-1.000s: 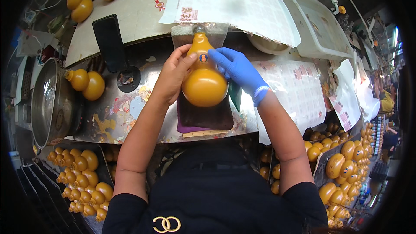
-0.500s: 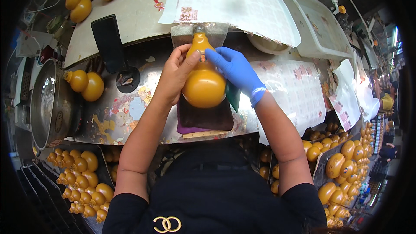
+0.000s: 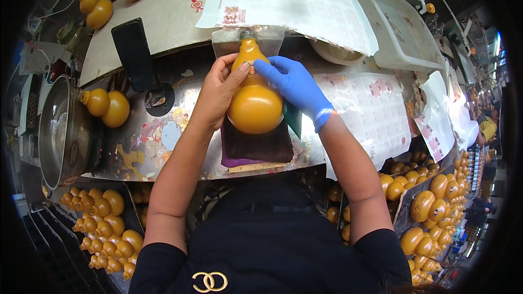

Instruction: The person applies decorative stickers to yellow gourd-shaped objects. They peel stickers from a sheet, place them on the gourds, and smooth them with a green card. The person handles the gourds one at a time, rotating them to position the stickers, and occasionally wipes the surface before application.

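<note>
A glossy yellow gourd-shaped bottle lies on a folded dark brown cloth, its clear threaded neck pointing away from me. My bare left hand holds the upper bulb from the left, fingers curled behind it and thumb on its front. On the right, my right hand, in a blue glove, grips the same bulb. Both thumb tips nearly meet over a small dark-and-orange decal and partly cover it. The fingers behind the bottle are hidden.
A black phone stands left of my hands, near a metal pan and another gourd bottle. Printed sheets lie ahead and right, beside a white plastic tub. Many gourd bottles fill racks below both sides.
My thumb tips have shifted slightly on the decal, covering more of it. The bottle stays on the cloth, and the whole view has moved a little.
</note>
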Demonstrator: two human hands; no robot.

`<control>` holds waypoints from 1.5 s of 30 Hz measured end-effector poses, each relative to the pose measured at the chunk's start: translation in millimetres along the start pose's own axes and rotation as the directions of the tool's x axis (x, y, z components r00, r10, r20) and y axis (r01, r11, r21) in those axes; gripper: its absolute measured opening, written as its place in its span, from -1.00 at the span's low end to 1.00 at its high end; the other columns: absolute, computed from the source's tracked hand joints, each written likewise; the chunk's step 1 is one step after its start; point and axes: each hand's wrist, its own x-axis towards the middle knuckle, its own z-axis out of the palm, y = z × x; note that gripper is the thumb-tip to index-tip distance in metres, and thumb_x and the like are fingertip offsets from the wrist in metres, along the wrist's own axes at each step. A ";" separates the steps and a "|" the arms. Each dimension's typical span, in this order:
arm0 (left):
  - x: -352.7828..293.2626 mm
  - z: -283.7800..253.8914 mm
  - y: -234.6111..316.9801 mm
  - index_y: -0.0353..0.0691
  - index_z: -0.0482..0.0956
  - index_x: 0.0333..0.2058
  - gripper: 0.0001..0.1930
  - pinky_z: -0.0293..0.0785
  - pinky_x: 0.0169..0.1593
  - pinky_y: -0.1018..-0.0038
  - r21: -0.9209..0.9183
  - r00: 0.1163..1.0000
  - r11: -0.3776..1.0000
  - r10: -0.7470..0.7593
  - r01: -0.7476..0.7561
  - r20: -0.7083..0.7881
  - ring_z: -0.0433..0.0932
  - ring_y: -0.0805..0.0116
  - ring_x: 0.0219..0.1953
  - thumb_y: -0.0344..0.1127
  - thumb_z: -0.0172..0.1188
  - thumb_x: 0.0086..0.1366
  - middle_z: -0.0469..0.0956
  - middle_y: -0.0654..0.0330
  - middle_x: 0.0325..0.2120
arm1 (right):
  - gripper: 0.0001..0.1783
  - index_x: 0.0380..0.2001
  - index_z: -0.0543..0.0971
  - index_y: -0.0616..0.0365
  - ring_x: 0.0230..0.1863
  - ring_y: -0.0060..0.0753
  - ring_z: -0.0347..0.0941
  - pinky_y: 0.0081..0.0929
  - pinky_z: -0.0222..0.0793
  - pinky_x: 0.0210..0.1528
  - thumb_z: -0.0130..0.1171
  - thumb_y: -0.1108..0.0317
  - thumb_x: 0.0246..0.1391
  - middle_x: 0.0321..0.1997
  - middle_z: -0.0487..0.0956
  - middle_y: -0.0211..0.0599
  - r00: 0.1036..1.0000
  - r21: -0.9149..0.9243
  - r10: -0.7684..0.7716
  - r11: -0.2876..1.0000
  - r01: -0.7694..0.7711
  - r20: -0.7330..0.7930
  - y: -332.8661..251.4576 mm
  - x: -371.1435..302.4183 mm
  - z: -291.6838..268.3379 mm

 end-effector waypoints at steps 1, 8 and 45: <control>0.2 -0.2 -1.2 -0.26 0.32 0.05 -0.61 0.44 -0.11 0.60 0.008 1.000 1.000 0.010 -0.010 0.004 0.47 0.53 -0.18 -0.20 0.09 0.34 0.48 0.21 -0.16 | -0.37 -0.26 0.59 0.28 -0.38 -0.50 0.44 -0.50 0.37 -0.28 0.15 -0.19 0.04 -0.43 0.56 -0.21 1.000 -0.013 -0.005 1.000 0.005 -0.007 -0.1 0.6 0.0; -2.5 -2.5 -0.3 -0.25 0.31 0.06 -0.57 0.45 -0.06 0.54 -0.044 0.999 0.998 -0.034 0.035 0.009 0.49 0.44 -0.12 -0.16 0.12 0.32 0.48 0.16 -0.16 | -0.35 -0.16 0.55 0.27 -0.33 -0.46 0.46 -0.47 0.39 -0.23 0.18 -0.18 0.02 -0.37 0.56 -0.18 0.999 -0.048 -0.039 0.998 0.038 -0.022 2.3 -2.6 1.4; -21.0 -39.8 -7.3 -0.22 0.14 0.24 -0.39 0.20 0.24 0.38 0.223 0.924 0.920 0.358 -0.323 -0.134 0.30 0.27 0.17 -0.33 0.17 0.27 0.32 0.06 0.07 | -0.65 -0.26 0.52 0.08 -0.51 -0.82 0.17 -0.79 0.07 -0.48 0.07 0.01 0.21 -0.53 0.30 -0.67 0.996 0.269 0.073 0.960 -0.083 0.047 2.9 -6.7 -1.3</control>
